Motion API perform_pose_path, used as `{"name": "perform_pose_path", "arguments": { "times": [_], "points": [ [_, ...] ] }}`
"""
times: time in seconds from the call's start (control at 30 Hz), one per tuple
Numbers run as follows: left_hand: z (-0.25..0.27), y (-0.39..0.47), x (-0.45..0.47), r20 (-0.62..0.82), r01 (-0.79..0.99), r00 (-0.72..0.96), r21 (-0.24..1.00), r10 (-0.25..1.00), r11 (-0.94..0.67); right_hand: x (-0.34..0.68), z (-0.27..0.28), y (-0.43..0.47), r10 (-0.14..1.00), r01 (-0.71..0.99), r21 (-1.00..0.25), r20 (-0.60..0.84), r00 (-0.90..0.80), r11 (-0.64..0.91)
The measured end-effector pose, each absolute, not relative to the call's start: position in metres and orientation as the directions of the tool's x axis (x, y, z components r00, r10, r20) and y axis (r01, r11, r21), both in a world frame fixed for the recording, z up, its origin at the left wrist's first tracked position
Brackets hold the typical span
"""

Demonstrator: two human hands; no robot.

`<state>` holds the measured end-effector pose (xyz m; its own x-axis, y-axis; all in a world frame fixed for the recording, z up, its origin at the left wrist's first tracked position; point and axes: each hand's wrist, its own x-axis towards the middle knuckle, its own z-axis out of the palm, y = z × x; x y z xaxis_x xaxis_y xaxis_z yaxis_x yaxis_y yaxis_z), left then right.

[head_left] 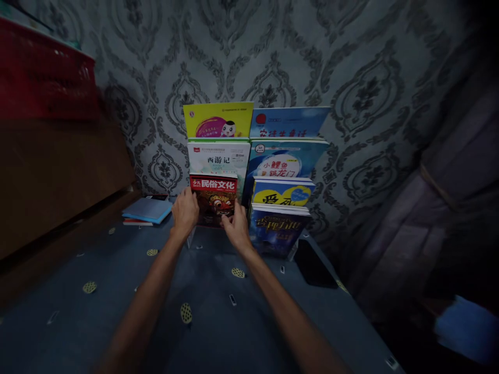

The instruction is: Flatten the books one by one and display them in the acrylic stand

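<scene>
Looking in through the head camera, I saw patterned wallpaper [351,62] filling the back, above a blue cloth [210,343] with a pineapple print. A greyish curtain [413,234], gathered by a tie, hung at the right; a brown panel [58,176] stood at the left, below a red basket [42,78]. Near the wall, I had upright books [288,161] in two columns, taller ones behind, lower ones in front. The red-titled book [214,200] was frontmost in the left column, cover towards me. A small pile [147,209] lay flat to its left, and a black slab [314,264] beside the right column. My left hand [185,210] had its grip curled on that book's left edge; my right hand [237,228] grasped the right edge, thumb on the cover.
</scene>
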<state>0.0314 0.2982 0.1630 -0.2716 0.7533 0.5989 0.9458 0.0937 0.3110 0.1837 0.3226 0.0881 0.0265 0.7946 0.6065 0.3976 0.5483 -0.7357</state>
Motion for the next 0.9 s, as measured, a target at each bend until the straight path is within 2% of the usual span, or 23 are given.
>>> {"name": "perform_pose_path", "arguments": {
  "times": [0.33, 0.6, 0.9],
  "points": [
    [0.162, 0.300, 0.021, 0.593, 0.938, -0.230, 0.346, 0.772, 0.013, 0.188, 0.077, 0.332, 0.779, 0.369, -0.731, 0.626, 0.030, 0.573],
    [0.155, 0.306, 0.015, 0.636, 0.943, -0.184, 0.330, 0.749, -0.048, 0.185, 0.079, 0.330, 0.792, 0.346, -0.756, 0.608, 0.056, 0.556],
    [0.153, 0.305, 0.016, 0.655, 0.937, -0.178, 0.341, 0.735, -0.076, 0.188, 0.080, 0.330, 0.759, 0.400, -0.706, 0.650, 0.038, 0.584]
  ]
}}
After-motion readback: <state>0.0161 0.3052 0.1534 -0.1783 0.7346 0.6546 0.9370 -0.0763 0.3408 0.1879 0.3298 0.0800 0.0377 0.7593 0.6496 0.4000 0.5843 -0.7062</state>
